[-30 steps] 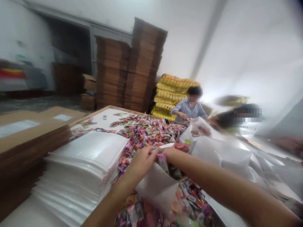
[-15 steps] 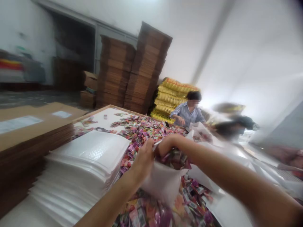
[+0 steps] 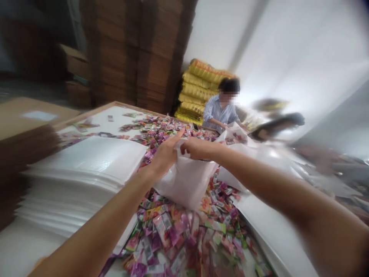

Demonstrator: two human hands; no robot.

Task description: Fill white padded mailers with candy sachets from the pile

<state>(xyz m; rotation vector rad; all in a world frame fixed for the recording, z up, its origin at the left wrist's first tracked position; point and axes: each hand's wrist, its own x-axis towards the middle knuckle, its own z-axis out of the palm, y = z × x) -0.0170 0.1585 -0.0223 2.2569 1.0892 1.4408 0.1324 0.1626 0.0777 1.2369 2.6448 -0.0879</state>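
Observation:
Over the heap of small colourful wrapped packets (image 3: 173,234), a white plastic bag (image 3: 187,184) hangs from both hands. My left hand (image 3: 165,156) is closed on the left part of its upper edge, index finger stretched out beyond it. My right hand (image 3: 197,149) curls its fingers at the same edge, close beside the left; the fingertips are partly hidden. The bag bulges at the bottom, but what is inside cannot be made out. Beneath and around it the packets cover the white tabletop.
At the left stands a pile of white padded mailers (image 3: 106,157), beside stacked cardboard (image 3: 25,123). Across the table a person in a striped shirt (image 3: 220,111) handles another white bag (image 3: 235,134). A dark phone (image 3: 195,126) lies among packets. Yellow sacks (image 3: 198,88) rise behind.
The view has tilted downward and closer. The bag's mouth, which showed packets inside, is now drawn together, with my right hand turned over its edge. The person opposite has lowered a hand to a bag.

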